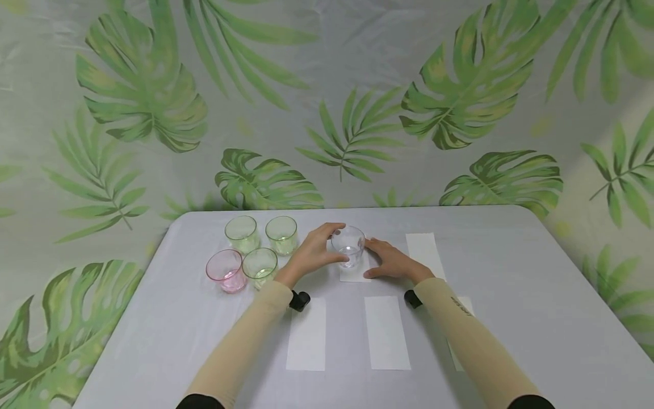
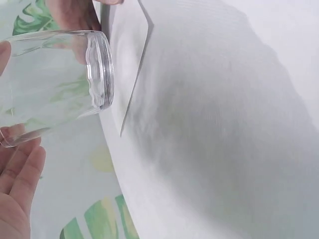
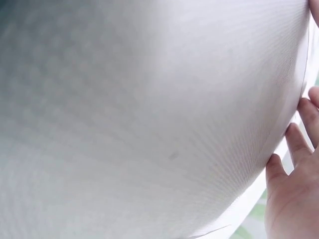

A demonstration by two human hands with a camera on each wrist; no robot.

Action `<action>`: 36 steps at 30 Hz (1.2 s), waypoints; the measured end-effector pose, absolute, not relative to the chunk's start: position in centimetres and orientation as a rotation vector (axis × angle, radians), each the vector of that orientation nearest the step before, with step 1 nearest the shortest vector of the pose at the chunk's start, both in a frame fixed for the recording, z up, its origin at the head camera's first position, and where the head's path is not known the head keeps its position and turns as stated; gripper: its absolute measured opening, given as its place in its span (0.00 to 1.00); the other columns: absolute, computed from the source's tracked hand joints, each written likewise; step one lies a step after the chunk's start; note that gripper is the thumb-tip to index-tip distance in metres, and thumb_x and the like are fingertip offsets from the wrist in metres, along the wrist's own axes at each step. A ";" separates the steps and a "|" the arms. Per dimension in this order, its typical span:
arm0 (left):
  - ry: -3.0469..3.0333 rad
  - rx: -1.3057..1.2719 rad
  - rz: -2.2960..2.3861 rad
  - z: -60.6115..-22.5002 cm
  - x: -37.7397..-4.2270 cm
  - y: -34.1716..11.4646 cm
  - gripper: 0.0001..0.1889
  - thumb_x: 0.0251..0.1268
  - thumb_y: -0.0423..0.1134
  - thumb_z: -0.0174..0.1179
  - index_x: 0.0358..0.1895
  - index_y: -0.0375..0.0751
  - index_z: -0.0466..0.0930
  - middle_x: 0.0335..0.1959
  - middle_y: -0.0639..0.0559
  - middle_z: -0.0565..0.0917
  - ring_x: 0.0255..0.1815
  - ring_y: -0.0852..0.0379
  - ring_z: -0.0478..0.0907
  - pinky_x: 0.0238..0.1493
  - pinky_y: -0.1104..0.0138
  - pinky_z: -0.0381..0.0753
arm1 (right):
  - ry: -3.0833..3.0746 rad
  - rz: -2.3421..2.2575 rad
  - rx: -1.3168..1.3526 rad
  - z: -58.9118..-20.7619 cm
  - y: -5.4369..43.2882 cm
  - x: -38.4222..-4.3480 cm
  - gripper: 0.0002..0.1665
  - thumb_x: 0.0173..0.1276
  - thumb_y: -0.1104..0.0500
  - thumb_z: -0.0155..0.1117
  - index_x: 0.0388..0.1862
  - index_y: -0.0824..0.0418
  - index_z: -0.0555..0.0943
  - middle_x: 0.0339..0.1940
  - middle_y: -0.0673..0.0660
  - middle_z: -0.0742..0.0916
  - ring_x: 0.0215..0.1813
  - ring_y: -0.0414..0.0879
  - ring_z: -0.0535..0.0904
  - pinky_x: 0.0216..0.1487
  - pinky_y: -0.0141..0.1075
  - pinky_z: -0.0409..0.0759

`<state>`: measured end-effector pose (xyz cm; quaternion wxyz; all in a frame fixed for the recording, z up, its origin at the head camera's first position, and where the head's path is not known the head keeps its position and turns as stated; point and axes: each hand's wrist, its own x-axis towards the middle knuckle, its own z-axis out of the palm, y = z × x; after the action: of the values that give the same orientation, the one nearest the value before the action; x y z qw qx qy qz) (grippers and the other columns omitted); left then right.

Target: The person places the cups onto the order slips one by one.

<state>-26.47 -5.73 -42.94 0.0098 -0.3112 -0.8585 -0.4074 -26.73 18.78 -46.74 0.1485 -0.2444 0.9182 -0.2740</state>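
A clear glass stands upright between the thumb and fingers of my left hand. The left wrist view shows this glass from the side, its thick base close over a white paper strip, with fingers along its far rim. My right hand is just to the right of the glass, thumb and fingers spread at the edge of the paper strip. Seen from the right wrist, the fingertips of that right hand rest on the white surface, holding nothing.
Left of my left hand stand three green-tinted glasses and a pink one. More white paper strips lie nearer me and at back right. My right forearm partly covers another strip.
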 end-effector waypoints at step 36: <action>-2.834 -0.939 -1.149 -43.4 -26.8 -3.8 0.43 0.58 0.43 0.69 0.72 0.37 0.56 0.70 0.43 0.62 0.69 0.47 0.61 0.69 0.59 0.62 | 2.602 -0.958 -0.829 -47.1 19.0 -27.3 0.54 0.57 0.53 0.73 0.73 0.72 0.54 0.73 0.70 0.61 0.73 0.64 0.53 0.72 0.56 0.50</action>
<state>-26.76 -3.82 -43.45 -0.0286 -0.2936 -0.8855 -0.3590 -27.26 18.97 -47.05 0.1234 -0.2844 0.8922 -0.3285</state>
